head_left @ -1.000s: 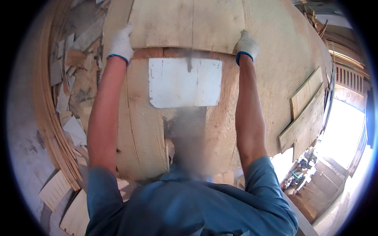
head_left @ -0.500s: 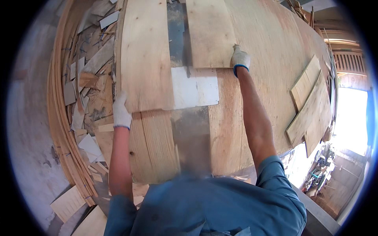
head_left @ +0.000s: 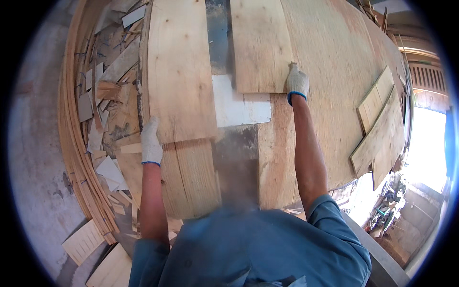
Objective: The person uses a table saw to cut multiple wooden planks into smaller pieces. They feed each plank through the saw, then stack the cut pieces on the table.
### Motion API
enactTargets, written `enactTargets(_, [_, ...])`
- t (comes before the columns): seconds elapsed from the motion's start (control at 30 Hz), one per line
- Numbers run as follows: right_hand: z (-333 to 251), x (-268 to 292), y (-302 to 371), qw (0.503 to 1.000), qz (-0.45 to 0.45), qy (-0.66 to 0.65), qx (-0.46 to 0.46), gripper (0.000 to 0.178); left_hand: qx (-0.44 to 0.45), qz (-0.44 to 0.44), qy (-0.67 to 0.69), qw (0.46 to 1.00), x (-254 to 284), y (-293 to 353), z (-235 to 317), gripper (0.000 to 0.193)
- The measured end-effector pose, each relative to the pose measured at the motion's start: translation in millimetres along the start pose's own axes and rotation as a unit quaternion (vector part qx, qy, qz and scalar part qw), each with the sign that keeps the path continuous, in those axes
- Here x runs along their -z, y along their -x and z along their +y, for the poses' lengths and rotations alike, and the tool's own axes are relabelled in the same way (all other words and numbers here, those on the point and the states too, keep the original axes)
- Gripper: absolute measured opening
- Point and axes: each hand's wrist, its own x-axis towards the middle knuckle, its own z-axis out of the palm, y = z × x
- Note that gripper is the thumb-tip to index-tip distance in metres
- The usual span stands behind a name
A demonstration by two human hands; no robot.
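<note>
Two long pale plywood boards lie side by side on a wide wooden work surface (head_left: 334, 119). Near its lower left corner, the left plywood board (head_left: 181, 81) is gripped at the edge by my left hand (head_left: 152, 143), in a white knit glove with a blue cuff. My right hand (head_left: 297, 82), gloved the same way, closes on the lower right corner of the right plywood board (head_left: 260, 52). Between the boards runs a dark strip (head_left: 219, 43). A white rectangular sheet (head_left: 239, 109) shows below the gap, partly covered by the right board.
Wood offcuts (head_left: 114, 95) lie in a heap to the left, beside long thin wooden strips (head_left: 67, 143). Several loose plywood pieces (head_left: 380, 129) overlap at the surface's right edge. Cluttered tools or parts (head_left: 386, 210) lie on the lower right, near a bright opening (head_left: 425, 148).
Both boards have slid a little toward me, with my hands still on their edges. The right board now overlaps more of the white sheet. My view has shifted slightly.
</note>
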Motion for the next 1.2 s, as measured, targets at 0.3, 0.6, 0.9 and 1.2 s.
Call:
enactTargets(0.3, [14,14,38,1.000,0.027,-0.014,0.000,0.057,-0.052,-0.382,-0.300,0.872,-114,151,53,0.030])
enactTargets(0.6, [22,12,44,1.000,-0.001,0.023,0.000,0.058,0.146,-0.371,0.044,0.916,-247,132,-13,0.048])
enactTargets(0.9, [15,4,29,1.000,0.016,0.019,-0.011,0.060,0.197,-0.301,0.148,0.921,-268,105,-4,0.034])
enactTargets(1.2, [-9,0,5,0.999,0.016,0.036,-0.002,0.064,0.058,-0.304,0.117,0.944,-288,84,-3,0.030])
